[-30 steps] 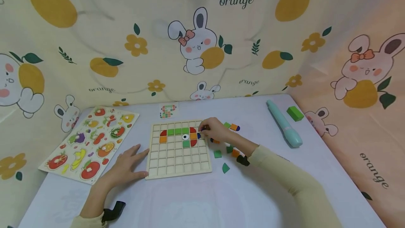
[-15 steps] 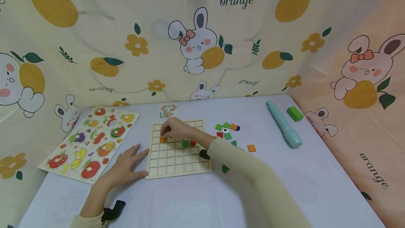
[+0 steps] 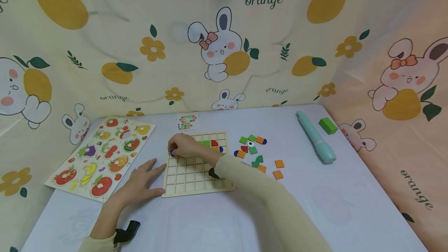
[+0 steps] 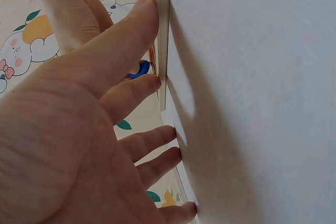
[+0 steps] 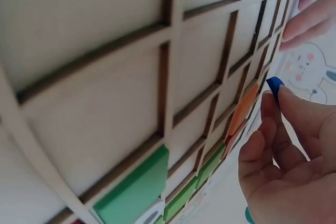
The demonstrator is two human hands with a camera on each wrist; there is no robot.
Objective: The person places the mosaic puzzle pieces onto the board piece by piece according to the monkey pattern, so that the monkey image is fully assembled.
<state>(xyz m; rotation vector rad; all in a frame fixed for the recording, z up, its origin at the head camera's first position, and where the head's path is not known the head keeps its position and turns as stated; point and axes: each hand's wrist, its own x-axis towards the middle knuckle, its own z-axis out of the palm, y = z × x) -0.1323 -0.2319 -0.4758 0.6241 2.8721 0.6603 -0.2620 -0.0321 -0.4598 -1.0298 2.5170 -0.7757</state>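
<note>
My right hand (image 3: 183, 146) pinches a small blue tile (image 5: 274, 86) between thumb and fingertip, over the left columns of the wooden grid board (image 3: 194, 184). In the right wrist view an orange tile (image 5: 242, 109) lies in a cell close to those fingertips, with green tiles (image 5: 137, 188) along the same rows nearer the camera. The hand hides part of the tile pattern in the head view. My left hand (image 3: 141, 184) lies with fingers spread at the board's left edge; its thumb and index fingertips touch that edge in the left wrist view.
Loose coloured tiles (image 3: 252, 150) are scattered right of the board. A small pattern card (image 3: 188, 121) lies behind it, and a fruit puzzle board (image 3: 101, 158) at the left. Farther right are a teal pen-shaped device (image 3: 316, 137) and a green block (image 3: 328, 126).
My right hand has moved left from the board's right edge across to its left columns, now with a blue tile in its pinch. The left hand stays put.
</note>
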